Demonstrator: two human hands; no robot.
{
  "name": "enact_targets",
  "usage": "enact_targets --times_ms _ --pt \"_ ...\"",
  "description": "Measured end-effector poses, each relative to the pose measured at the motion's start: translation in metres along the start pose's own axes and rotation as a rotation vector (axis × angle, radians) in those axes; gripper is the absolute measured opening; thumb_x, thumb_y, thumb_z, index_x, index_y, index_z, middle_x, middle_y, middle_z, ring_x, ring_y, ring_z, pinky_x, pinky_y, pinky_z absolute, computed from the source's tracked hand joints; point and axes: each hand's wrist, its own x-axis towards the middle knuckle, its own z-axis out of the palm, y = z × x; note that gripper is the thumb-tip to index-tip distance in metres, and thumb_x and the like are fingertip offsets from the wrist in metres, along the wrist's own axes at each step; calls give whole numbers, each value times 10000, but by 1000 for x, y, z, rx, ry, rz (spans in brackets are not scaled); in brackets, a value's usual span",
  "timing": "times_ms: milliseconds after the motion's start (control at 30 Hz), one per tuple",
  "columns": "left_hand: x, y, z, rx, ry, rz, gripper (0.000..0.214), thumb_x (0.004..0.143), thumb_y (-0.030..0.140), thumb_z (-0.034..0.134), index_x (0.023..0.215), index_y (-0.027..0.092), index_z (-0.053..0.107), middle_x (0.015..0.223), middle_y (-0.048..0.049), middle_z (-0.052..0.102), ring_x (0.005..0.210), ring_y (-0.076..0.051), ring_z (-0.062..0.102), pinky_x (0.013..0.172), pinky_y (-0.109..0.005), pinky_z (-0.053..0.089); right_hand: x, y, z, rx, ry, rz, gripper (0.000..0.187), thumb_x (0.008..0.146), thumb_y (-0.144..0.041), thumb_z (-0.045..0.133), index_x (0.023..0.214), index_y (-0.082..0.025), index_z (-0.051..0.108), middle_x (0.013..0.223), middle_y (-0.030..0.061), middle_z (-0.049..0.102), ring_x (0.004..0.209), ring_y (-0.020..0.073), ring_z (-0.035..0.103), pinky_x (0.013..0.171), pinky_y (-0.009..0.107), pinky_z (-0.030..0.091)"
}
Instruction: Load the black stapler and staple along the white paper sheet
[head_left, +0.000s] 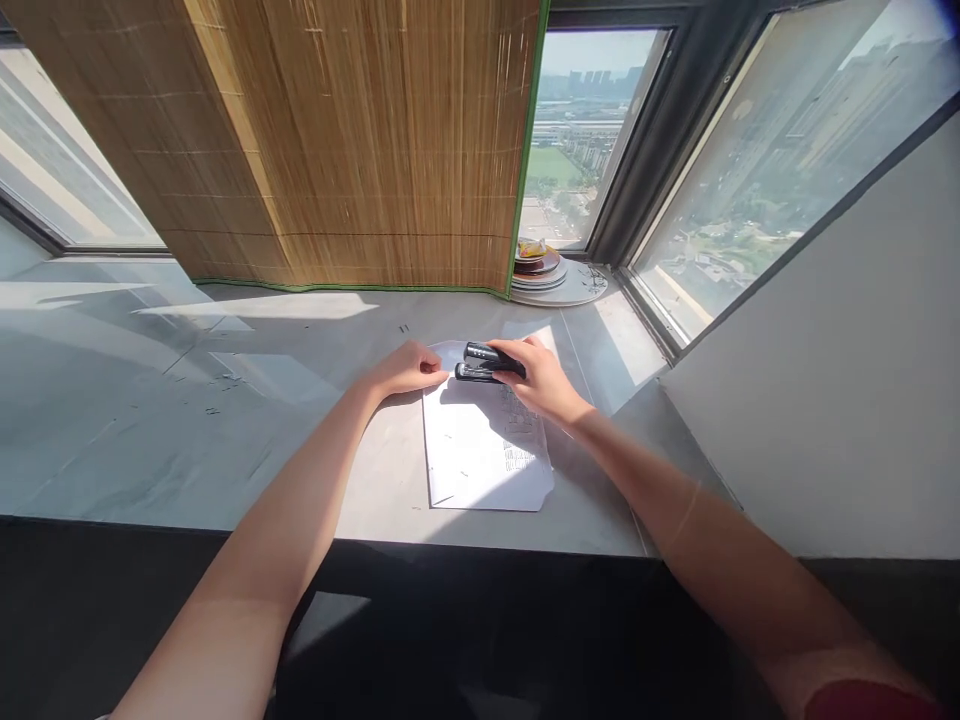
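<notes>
A small stack of white printed paper sheets (480, 450) lies on the grey counter (225, 420) in front of me. A black stapler (486, 362) sits over the far edge of the sheets. My right hand (541, 380) is wrapped round the stapler from the right. My left hand (409, 368) rests with its fingers curled on the top left corner of the paper, its fingertips close to the stapler's nose.
A bamboo blind (352, 140) covers the middle window behind the counter. Stacked plates (541, 270) with something yellow on top stand at the back right corner on a white round board. Loose staples (225, 380) lie scattered to the left. A white wall (840, 400) closes the right side.
</notes>
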Motion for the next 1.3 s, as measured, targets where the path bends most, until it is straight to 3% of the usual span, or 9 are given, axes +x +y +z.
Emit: enact_targets --times_ms 167,267,400,533,700,967,1100,1200,1300 --pt "-4 -2 -5 -70 -21 -15 442 926 401 710 558 227 536 563 28 393 533 -128 327 569 -345 203 2 6 6 67 -75 3 479 947 -208 709 1422 -251 761 1350 81 782 1145 303 631 1085 520 505" --pt "-4 -2 -6 -86 -9 -17 481 917 410 742 546 221 501 557 30 373 534 -122 317 572 -345 201 1 12 -6 106 22 46 465 923 -301 761 1385 -248 784 1291 82 788 1117 298 627 1044 496 528" --pt "-3 -3 -8 -194 56 24 526 970 482 705 557 211 526 557 16 401 547 -123 344 582 -332 233 -4 26 -26 370 166 361 302 924 -344 657 1124 -207 839 1063 63 804 724 188 583 689 333 521" --pt "2 -4 -9 -399 188 19 558 1018 600 629 632 197 656 555 0 449 535 -125 360 569 -313 255 -10 32 -29 766 -20 699 271 826 -241 701 1064 -181 816 992 76 790 509 124 500 463 294 417" --pt "9 -10 -4 -477 222 -28 611 958 711 702 650 183 710 558 -22 516 525 -123 415 532 -286 296 -11 28 -22 1027 -90 797 225 824 -198 774 1041 -141 750 987 135 776 752 252 798 594 316 650" --pt "17 -16 -2 -651 387 -51 552 964 710 724 805 183 769 732 -84 689 630 -161 600 545 -277 442 -9 27 -20 1068 -41 884 216 836 -113 794 1046 -136 747 1115 146 799 880 271 838 802 353 737" --pt "18 -13 -1 -697 414 -55 538 1003 671 707 780 184 755 703 -75 672 621 -157 597 540 -275 438 -12 23 -19 812 59 735 235 880 -244 818 1093 -146 799 1060 125 812 877 270 804 825 413 710" --pt "18 -10 1 -700 409 -85 517 1014 633 717 764 182 746 689 -61 657 567 -134 555 501 -270 391 -11 21 -12 437 231 391 275 985 -431 751 1126 -210 831 1133 103 819 963 272 762 896 451 673" --pt "20 -5 5 -742 430 -136 501 1034 604 707 759 186 723 676 -47 641 534 -125 532 476 -266 379 -8 20 4 190 139 98 321 943 -418 823 1218 -254 817 1254 99 799 1108 304 734 992 488 636"
